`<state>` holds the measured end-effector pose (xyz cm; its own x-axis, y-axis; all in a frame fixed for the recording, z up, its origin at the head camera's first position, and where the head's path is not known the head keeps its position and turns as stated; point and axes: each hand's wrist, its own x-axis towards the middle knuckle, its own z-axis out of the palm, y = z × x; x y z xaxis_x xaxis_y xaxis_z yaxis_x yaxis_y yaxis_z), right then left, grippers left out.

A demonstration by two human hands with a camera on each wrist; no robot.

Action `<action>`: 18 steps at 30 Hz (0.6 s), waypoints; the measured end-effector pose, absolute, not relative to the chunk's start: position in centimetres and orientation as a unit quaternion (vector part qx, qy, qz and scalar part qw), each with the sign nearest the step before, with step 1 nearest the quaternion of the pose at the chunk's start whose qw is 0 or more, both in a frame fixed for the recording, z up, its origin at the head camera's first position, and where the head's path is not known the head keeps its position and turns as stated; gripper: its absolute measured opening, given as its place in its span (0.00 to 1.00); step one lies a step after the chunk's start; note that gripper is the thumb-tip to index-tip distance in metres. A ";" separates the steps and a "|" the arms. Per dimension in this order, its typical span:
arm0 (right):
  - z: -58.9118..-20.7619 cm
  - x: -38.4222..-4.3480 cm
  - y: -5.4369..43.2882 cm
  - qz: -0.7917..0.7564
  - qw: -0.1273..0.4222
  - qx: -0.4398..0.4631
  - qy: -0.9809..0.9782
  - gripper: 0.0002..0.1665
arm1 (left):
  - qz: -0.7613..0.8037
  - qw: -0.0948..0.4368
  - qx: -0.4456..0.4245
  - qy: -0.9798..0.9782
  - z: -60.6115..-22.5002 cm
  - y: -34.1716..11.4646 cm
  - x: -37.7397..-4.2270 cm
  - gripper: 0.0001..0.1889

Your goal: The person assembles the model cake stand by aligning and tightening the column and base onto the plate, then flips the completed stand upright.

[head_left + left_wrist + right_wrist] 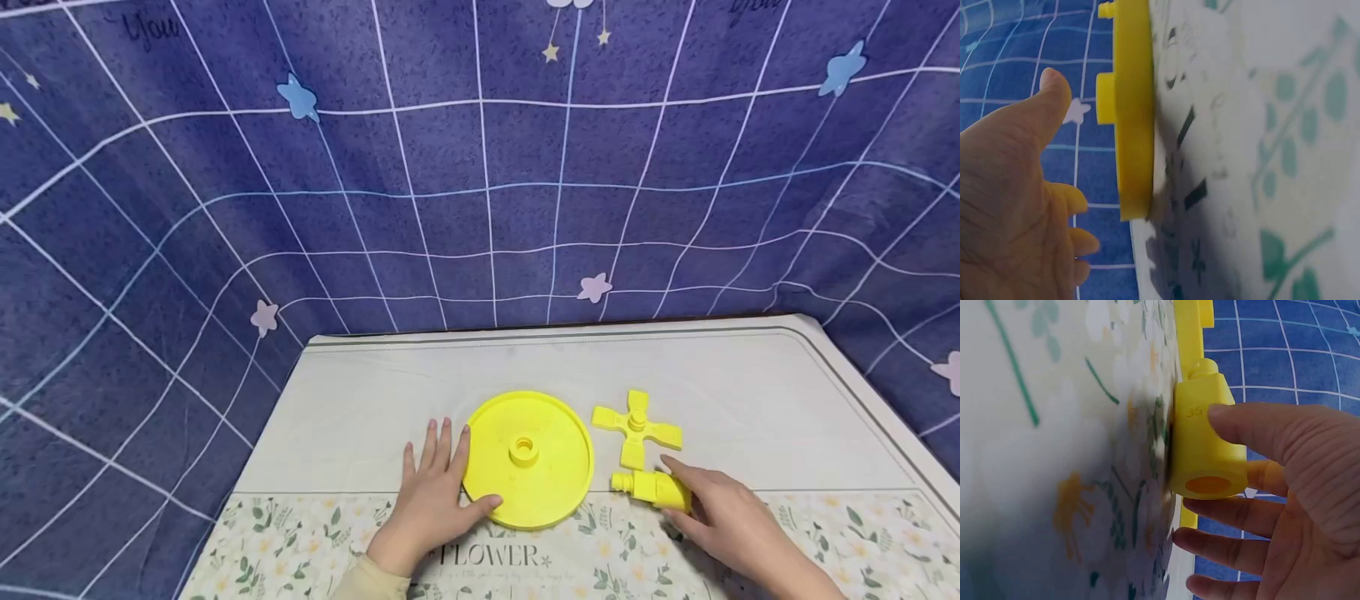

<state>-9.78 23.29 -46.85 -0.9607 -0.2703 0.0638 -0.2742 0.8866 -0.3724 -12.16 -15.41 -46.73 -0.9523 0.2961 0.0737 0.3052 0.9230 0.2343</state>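
A round yellow tray (555,483) with a raised rim and a hollow stub in its middle lies flat on the table. At its left edge is my left hand (431,500), fingers straight; in the left wrist view the thumb (1054,103) stands apart from the tray's side. My right hand (731,517) pinches a yellow nozzle-like piece (654,487) between thumb and index finger. The piece lies on its side, with a threaded end pointing left, a round hole in the other end and "35" (1194,412) marked on it. Just beyond it rests a yellow four-armed cross (636,427) with a central peg.
The table (375,392) has a white cover with a floral band (270,542) along the near side. A blue gridded curtain (450,167) with stars hangs behind the table and along both sides.
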 end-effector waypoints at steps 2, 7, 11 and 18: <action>-46.9 -9.8 23.4 0.191 -0.017 0.134 -0.972 0.42 | -0.128 -0.002 -0.165 -0.978 -46.8 -15.1 -12.3 0.54; -46.7 -10.0 23.3 0.190 -0.032 0.132 -0.972 0.42 | -0.140 -0.045 -0.175 -0.974 -47.0 -14.8 -12.5 0.58; -46.3 -10.0 23.1 0.216 -0.037 0.124 -0.968 0.42 | -0.137 -0.062 -0.175 -0.973 -47.0 -14.7 -12.5 0.59; -44.9 -9.8 22.6 0.285 0.034 0.137 -0.948 0.32 | -0.132 -0.080 -0.158 -0.975 -46.9 -14.5 -12.5 0.63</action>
<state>-9.77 22.61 -44.94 -0.9601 -0.2405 0.1424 -0.2792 0.7999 -0.5313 -12.53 -14.51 -46.94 -0.9371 0.3300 -0.1141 0.2878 0.9151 0.2826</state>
